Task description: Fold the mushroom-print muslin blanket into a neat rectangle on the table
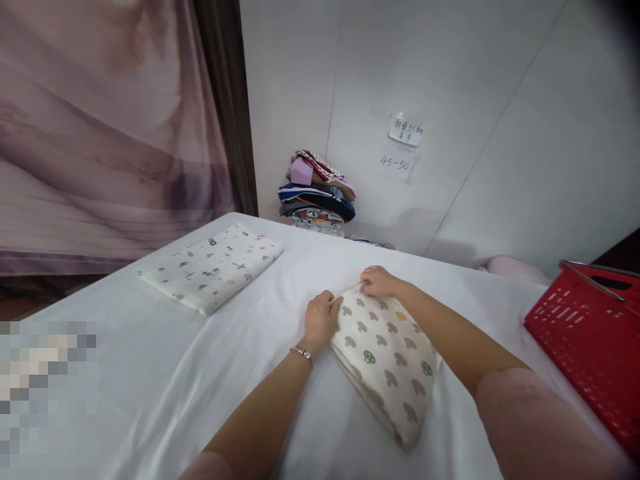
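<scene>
A folded white cloth with brown mushroom prints (387,360) lies slanted on the white-covered table (225,373). My left hand (323,320), with a bracelet at the wrist, pinches its far left corner. At the cloth's far edge, a little farther right, my right hand (380,281) has its fingers closed on the fabric. The cloth's near end spreads between my forearms. Another folded white cloth with small grey and green prints (215,267) lies flat at the table's far left, apart from both hands.
A red plastic basket (590,340) with a metal handle stands on the right. Behind the table's far edge rises a stack of folded fabrics (317,193) by the wall. Paper notes (403,147) hang above. A pink curtain (110,133) covers the left side.
</scene>
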`<state>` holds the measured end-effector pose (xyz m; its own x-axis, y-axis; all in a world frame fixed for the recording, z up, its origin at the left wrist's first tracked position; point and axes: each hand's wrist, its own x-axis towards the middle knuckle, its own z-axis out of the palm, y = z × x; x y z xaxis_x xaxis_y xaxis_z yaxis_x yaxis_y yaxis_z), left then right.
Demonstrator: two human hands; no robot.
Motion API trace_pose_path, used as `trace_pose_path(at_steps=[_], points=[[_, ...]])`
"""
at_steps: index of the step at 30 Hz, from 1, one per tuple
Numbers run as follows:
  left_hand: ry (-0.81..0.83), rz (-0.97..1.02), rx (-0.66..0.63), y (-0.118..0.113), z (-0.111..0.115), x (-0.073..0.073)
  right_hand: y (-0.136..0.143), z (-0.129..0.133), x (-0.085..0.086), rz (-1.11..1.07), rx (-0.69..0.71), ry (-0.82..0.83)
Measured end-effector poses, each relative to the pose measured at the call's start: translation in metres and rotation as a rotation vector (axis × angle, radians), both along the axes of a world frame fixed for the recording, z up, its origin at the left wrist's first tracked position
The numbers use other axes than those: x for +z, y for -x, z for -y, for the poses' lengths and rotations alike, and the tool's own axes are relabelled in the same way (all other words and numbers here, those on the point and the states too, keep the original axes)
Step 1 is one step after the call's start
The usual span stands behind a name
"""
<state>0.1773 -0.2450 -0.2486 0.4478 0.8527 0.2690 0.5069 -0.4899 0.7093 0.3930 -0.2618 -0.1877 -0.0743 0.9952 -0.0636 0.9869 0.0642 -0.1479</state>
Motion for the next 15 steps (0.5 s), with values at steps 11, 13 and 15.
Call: trace_pose_path(at_steps=[11, 13, 15], points=[[0.097, -0.020, 0.031, -0.002, -0.001, -0.003, -0.013, -0.015, -0.006, -0.173, -0.173, 0.057], [0.122, 0.007, 0.039, -0.002, -0.001, -0.004, -0.012, -0.017, -0.012, -0.195, -0.192, 0.043], [0.144, 0.035, 0.049, -0.002, -0.002, -0.005, -0.011, -0.017, -0.019, -0.213, -0.209, 0.025]])
